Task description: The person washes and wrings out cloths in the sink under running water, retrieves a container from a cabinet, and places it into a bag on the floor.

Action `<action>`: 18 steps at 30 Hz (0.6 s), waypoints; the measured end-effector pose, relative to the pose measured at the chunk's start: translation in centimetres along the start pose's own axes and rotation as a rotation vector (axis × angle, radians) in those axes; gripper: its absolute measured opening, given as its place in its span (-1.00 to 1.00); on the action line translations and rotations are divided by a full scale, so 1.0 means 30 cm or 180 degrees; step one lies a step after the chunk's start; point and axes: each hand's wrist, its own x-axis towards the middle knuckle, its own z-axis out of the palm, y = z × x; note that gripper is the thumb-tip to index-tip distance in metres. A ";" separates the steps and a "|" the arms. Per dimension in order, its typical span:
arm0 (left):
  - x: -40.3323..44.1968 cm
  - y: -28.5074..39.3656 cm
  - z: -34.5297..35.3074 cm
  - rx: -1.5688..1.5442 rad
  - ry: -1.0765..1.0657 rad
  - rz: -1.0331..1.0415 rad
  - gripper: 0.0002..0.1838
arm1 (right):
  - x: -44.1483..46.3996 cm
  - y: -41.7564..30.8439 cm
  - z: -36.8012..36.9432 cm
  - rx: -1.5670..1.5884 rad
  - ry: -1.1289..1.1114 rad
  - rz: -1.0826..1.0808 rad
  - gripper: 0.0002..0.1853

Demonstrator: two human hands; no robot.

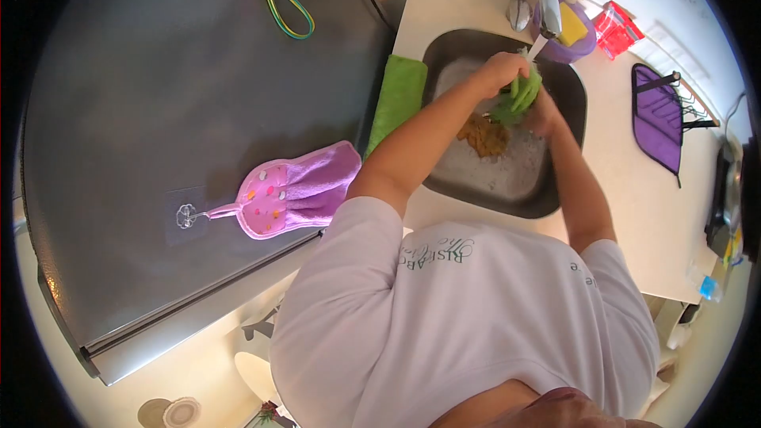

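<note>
Over the steel sink (441, 177), my left hand (505, 70) is closed round the upper end of a bunch of leafy greens (523, 93). Pale green stalks show below its fingers, and darker leaves hang towards the basin. My right hand (541, 116) is against the lower right side of the bunch, blurred, with its fingers mostly hidden. The chrome faucet (544, 0) arches above, and a pale streak like running water falls from its spout by the greens. A crumpled yellow-brown mass (485, 137) lies on the basin floor; its kind is unclear.
Behind the sink stands a purple basket (583, 47) with a yellow sponge (571, 25), beside a red packet (617, 30). A purple rack (658, 111) is on the right counter. Left are a green cloth (399, 95) and a grey fridge (158, 95) with a hanging pink-purple towel (317, 190).
</note>
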 end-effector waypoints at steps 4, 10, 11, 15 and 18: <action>0.011 -0.014 -0.100 -0.2143 -0.0115 -0.0567 -0.88 | 0.040 0.082 0.071 0.0856 -0.0475 -0.0306 -0.43; -0.012 -0.246 -0.211 -0.2114 0.0349 -0.1585 -0.66 | 0.062 0.004 -0.028 0.0527 -0.0170 -0.0702 -0.70; -0.053 -0.242 -0.162 -0.1737 0.0453 -0.1896 -0.63 | 0.062 0.025 -0.003 -0.0214 0.0244 -0.0998 -0.73; 0.041 -0.589 -0.087 0.0923 -0.0298 0.2091 -0.56 | 0.047 0.210 0.215 -0.3472 0.1869 -0.4156 -0.74; 0.130 -0.702 -0.014 0.0352 -0.0370 0.1746 -0.53 | -0.022 0.198 0.273 -0.3457 0.2281 -0.3317 -0.68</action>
